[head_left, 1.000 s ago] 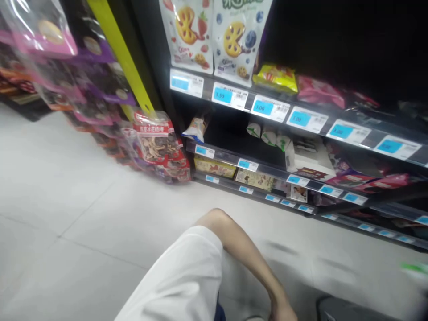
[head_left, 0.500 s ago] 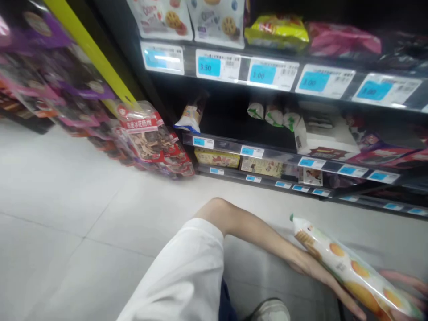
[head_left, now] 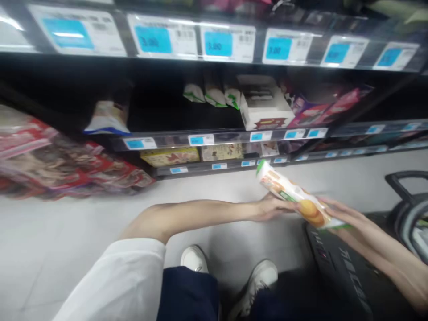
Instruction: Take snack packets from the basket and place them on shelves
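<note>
A long white snack packet [head_left: 294, 194] printed with orange round biscuits and a green end lies tilted between my two hands. My left hand [head_left: 272, 207] supports it from below and the left, fingers against the pack. At the packet's lower right end, my right hand [head_left: 337, 209] has its fingers laid along it. Both arms reach out over the pale floor in front of the low shop shelves [head_left: 214, 138].
Black shelves carry blue price tags [head_left: 217, 43], small white-green packs [head_left: 214, 96], a white box [head_left: 264, 107] and pink packets. Red snack bags [head_left: 50, 165] hang at the left. A dark basket with a handle [head_left: 401, 187] stands at the right. My white shoes [head_left: 194, 258] show below.
The view has swung down and right toward the low shelves. The packet has risen and moved left, now held by both hands; a second ago only my left arm showed.
</note>
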The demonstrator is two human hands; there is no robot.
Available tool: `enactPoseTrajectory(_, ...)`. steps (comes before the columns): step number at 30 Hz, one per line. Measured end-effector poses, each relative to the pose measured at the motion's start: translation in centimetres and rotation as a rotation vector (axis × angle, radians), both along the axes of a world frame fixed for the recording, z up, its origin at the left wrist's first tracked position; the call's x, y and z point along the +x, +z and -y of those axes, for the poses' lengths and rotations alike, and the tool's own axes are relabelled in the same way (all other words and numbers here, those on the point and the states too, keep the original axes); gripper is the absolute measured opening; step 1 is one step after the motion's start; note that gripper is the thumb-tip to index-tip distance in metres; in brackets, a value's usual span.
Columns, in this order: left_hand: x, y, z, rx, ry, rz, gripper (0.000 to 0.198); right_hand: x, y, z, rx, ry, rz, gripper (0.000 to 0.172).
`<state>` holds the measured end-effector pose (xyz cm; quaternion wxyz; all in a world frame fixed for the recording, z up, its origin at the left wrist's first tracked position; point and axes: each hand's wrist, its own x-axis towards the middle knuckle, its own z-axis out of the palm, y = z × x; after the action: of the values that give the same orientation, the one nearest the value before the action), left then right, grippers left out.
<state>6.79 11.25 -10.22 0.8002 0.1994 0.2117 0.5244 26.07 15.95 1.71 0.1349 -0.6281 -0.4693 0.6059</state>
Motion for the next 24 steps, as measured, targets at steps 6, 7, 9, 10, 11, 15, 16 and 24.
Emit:
enactPoseTrajectory(6, 0.4, -0.5, 1.5, -0.178, 0.034, -0.013, 0.058, -0.3, -0.8, -0.4, 0.024, -0.094, -0.166, 0.028)
enactPoseTrajectory(7, 0.5, -0.6, 1.6, -0.191, 0.025, -0.016, 0.055, -0.2, -0.9, -0.4, 0.030, -0.091, -0.150, 0.028)
enactPoseTrajectory(9, 0.8, -0.7, 1.9, -0.200, 0.007, -0.033, 0.050, 0.1, -1.0, -0.5, 0.048, -0.093, -0.125, 0.031)
enactPoseTrajectory(10, 0.9, -0.6, 2.0, -0.195, 0.000, -0.038, 0.047, 0.2, -1.0, -0.5, 0.060, -0.097, -0.122, 0.033)
enactPoseTrajectory(11, 1.0, -0.6, 2.0, -0.188, -0.004, -0.040, 0.044, 0.3, -1.1, -0.4, 0.071, -0.098, -0.124, 0.035)
enactPoseTrajectory(15, 1.1, -0.4, 2.1, -0.188, 0.010, -0.036, 0.038, 0.5, -1.2, -0.4, 0.067, -0.082, -0.150, 0.036)
enactPoseTrajectory(16, 1.1, -0.4, 2.1, -0.187, 0.022, -0.032, 0.039, 0.5, -1.2, -0.4, 0.060, -0.081, -0.154, 0.036)
enactPoseTrajectory(24, 0.9, 0.1, 2.4, -0.146, 0.011, -0.017, 0.051, 0.3, -0.9, -0.6, 0.061, -0.108, -0.149, 0.032)
